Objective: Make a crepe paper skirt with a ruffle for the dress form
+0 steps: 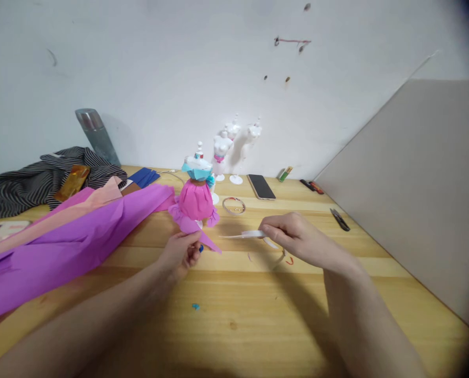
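Observation:
My left hand [183,251] is closed, pinching a purple crepe paper strip [209,242] whose pointed end sticks out to the right. A small blue spot shows at its fingers; I cannot tell what it is. Just behind stands a small mannequin with a gathered pink paper skirt [195,200], a purple ruffle at the hem and a light blue collar [197,170]. My right hand [293,236] is closed around a thin white strip-like piece [252,234], which tapers to the left, apart from the purple paper. Its exact kind is unclear.
Purple crepe paper [81,247] spreads over the left side, near a striped cloth [22,181] and a bottle [96,134]. White mannequins [222,149], a phone [261,187] and a tape ring [233,206] are behind. A dark-handled cutter [340,219] lies right; paper scraps [195,306] in front.

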{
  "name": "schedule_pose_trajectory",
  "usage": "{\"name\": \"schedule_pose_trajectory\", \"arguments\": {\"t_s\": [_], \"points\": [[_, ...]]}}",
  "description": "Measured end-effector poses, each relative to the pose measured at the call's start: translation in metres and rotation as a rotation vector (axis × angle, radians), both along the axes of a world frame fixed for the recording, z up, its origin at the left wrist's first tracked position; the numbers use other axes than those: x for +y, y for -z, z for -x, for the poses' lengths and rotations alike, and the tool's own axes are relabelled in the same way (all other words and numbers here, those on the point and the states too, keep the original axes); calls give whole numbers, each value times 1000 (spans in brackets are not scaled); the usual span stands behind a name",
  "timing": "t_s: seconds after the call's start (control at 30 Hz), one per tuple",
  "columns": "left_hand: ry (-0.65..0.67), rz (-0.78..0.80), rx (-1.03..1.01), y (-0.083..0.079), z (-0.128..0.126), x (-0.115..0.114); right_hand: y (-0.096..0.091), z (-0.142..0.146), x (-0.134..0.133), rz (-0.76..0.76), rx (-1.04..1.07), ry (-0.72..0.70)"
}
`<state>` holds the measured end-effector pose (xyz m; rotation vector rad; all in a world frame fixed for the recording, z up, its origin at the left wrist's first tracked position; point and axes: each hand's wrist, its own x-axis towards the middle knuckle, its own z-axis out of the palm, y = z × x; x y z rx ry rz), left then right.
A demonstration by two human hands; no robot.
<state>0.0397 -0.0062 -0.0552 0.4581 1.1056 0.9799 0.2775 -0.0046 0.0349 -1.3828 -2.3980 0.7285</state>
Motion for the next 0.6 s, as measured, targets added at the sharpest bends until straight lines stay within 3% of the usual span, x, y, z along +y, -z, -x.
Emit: {"name": "schedule_pose_trajectory", "arguments": {"t_s": [0.13, 0.33, 0.6], "points": [[-26, -13, -40, -3, 4, -3, 2, 0, 2, 0, -13, -7], [36, 43, -177, -12, 9, -6, 3, 0, 3, 6, -5, -2], [-1, -49, -187, -8, 4, -12, 3, -1, 1, 6, 25, 20]]}}
